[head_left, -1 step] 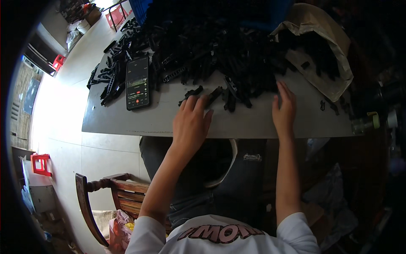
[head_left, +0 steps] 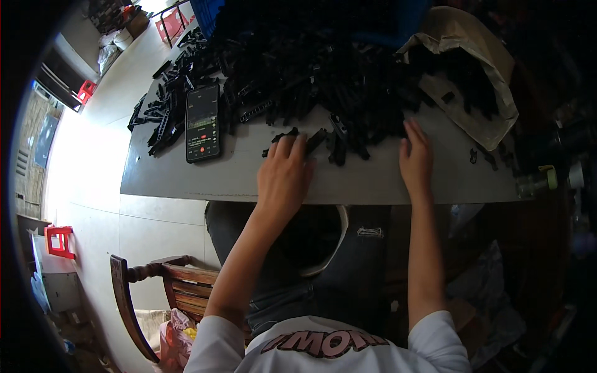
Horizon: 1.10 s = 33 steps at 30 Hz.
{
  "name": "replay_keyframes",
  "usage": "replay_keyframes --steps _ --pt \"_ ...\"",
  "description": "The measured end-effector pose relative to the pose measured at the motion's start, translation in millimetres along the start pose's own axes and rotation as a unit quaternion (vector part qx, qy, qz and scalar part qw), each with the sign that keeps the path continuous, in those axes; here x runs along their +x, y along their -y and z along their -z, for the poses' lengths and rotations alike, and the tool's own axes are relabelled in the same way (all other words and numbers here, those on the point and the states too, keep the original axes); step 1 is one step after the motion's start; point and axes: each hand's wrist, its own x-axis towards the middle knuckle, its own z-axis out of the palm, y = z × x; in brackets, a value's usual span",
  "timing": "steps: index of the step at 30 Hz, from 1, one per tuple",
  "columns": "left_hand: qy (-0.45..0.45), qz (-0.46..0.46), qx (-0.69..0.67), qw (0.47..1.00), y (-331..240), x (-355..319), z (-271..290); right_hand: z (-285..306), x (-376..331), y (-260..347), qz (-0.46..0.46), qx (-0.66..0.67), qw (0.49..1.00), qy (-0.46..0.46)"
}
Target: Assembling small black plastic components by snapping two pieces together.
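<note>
My left hand [head_left: 283,180] is over the near side of the table, its fingers bent down at small black plastic parts [head_left: 316,142]. The thumb stands apart from the fingers, and no part shows held between them. The fingertips are partly hidden by the hand itself. My right hand [head_left: 416,158] is at the right edge of the pile of black plastic parts [head_left: 280,81], fingers stretched forward and thumb apart, holding nothing. Between the hands a few narrow black pieces [head_left: 337,146] lie at the pile's near edge. A phone [head_left: 203,124] with its screen lit lies left of my left hand.
A brown paper bag [head_left: 491,50] with black parts lies open at the right. A blue crate [head_left: 208,18] stands behind the pile on the grey table [head_left: 168,177]. A greenish bottle [head_left: 538,181] is at the right edge. A wooden chair [head_left: 186,283] stands at the lower left.
My left hand has shifted slightly right, with its thumb drawn closer to the fingers. My right hand has barely moved.
</note>
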Motion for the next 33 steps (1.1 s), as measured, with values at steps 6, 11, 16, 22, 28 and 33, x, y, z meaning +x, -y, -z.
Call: replay_keyframes --steps 6,11,16,22,28,33 --pt "0.054 0.011 0.142 0.988 10.9 5.5 -19.9 15.5 1.2 5.5 -0.042 -0.12 0.989 0.076" --pt "0.072 0.088 -0.04 0.993 8.0 -12.8 3.0 29.5 -5.8 -1.2 -0.138 0.011 0.981 0.139" --pt "0.229 0.241 -0.328 0.884 -13.9 -29.1 11.3 47.6 -46.2 53.7 -0.246 0.617 0.738 0.12" --pt "0.128 0.051 -0.346 0.928 -37.5 -45.4 -1.9 49.6 -70.5 115.0 -0.291 0.681 0.661 0.124" --pt "0.191 0.107 -0.468 0.856 -34.6 -54.1 -1.8 43.6 -76.4 106.7 -0.126 0.51 0.843 0.115" --pt "0.226 0.084 -0.545 0.803 -34.7 -53.1 3.1 42.1 -75.6 112.0 -0.27 0.748 0.588 0.148"
